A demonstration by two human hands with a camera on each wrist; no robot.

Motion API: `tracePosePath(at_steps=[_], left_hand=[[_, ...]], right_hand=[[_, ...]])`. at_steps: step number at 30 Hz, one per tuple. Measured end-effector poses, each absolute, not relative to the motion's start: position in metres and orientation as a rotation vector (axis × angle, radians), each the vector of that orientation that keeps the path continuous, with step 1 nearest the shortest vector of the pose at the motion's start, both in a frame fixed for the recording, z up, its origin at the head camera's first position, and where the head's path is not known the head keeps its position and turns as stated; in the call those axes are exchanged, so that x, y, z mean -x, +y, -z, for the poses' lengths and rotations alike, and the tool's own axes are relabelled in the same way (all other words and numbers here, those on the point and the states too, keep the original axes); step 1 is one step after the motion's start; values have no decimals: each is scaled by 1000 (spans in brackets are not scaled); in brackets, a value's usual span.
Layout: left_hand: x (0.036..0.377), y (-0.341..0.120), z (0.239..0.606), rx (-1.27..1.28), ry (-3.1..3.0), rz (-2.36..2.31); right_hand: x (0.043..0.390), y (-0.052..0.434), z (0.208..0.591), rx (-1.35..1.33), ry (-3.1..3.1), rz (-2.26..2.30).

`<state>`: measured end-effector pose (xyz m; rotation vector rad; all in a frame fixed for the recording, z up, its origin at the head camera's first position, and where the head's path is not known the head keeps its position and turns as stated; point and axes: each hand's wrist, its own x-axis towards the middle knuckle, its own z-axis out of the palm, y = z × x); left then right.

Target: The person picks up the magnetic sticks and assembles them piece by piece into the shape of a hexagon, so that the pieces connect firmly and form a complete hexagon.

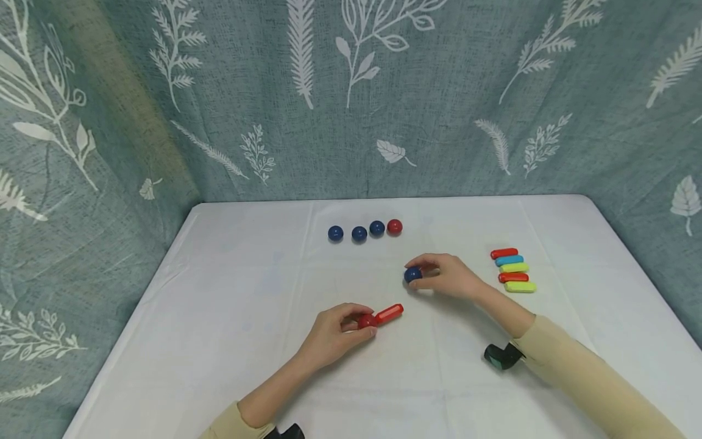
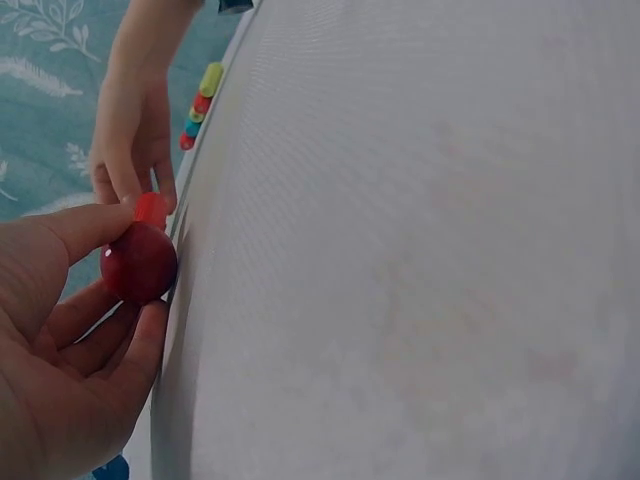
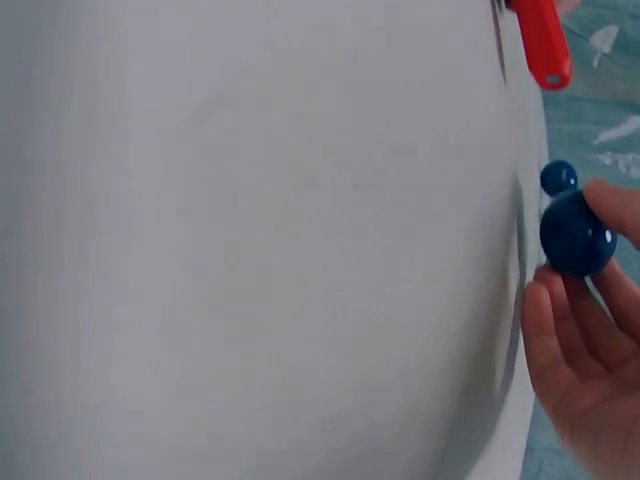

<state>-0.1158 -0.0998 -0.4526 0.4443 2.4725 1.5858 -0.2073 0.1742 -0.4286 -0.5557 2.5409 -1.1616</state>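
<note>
pinched between thumb and fingers of the left hand point(image 1: 331, 334): one red ball point(image 1: 366, 321), low centre of the head frame, touching the end of a red rod point(image 1: 390, 313) that lies on the white table point(image 1: 230, 305) and angles up to the right. left wrist view shows the same red ball point(image 2: 139, 264) against the thumb and fingertips, the red rod's end point(image 2: 150, 207) just above it.

right hand point(image 1: 446, 275): fingers curled round a dark blue ball point(image 1: 412, 275), centre of the head frame, just above and right of the red rod. right wrist view: blue ball point(image 3: 577, 234) held at the fingertips, right edge of frame.

row of four balls, upper centre of the head frame: three dark blue point(image 1: 359, 233), one red point(image 1: 394, 227) at the right end.

stack of five rods point(image 1: 513, 270), right of the right hand: red, blue, yellow-green, red, yellow-green, side by side.

backdrop: grey-blue cloth with white leaf print point(image 1: 351, 91).
</note>
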Motion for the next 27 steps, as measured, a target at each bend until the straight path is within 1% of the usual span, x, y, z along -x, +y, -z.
tracePosePath(at_steps=[11, 27], left_hand=[[115, -100, 450, -418, 2473, -1570], [115, -99, 452, -431, 2464, -1586]], right_hand=[[186, 181, 435, 654, 2300, 1281], [181, 178, 439, 718, 2194, 1339]])
